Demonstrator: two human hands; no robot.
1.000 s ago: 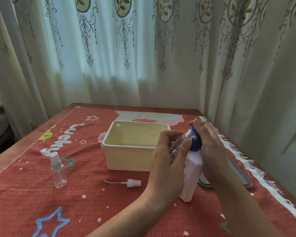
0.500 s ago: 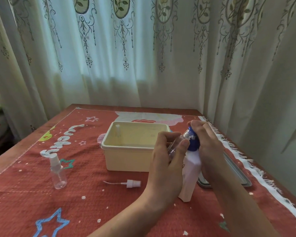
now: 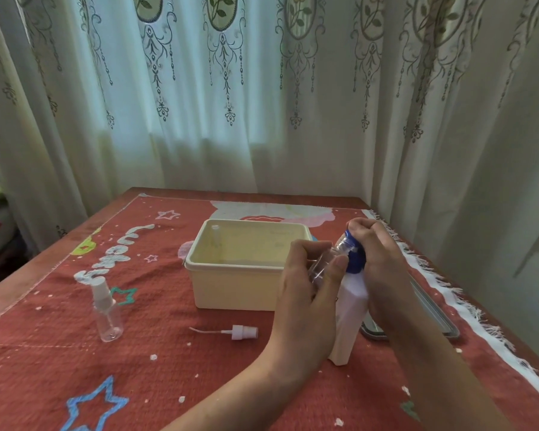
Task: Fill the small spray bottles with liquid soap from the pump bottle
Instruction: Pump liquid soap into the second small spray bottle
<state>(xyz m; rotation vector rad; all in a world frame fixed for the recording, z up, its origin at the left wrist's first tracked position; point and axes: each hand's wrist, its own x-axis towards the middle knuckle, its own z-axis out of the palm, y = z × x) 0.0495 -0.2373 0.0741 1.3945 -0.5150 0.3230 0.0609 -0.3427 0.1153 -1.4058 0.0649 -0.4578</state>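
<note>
on the red patterned cloth (image 3: 175, 362) a capped clear plastic spray bottle (image 3: 107, 312) stands upright at the left; a loose white sprayer head with its tube (image 3: 237, 332) lies before the cream plastic tub (image 3: 246, 269); my left hand (image 3: 305, 303) grips a small clear uncapped bottle (image 3: 327, 262), tilted to the nozzle; my right hand (image 3: 380, 262) is closed over the blue pump (image 3: 353, 259) of the upright white pump bottle (image 3: 349, 318).

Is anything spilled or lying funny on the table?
No spill shows. One odd bit: a white spray top lies on its side on the red cloth, off its bottle. That fits, since the left hand holds an open clear bottle tilted at the blue pump.
</note>
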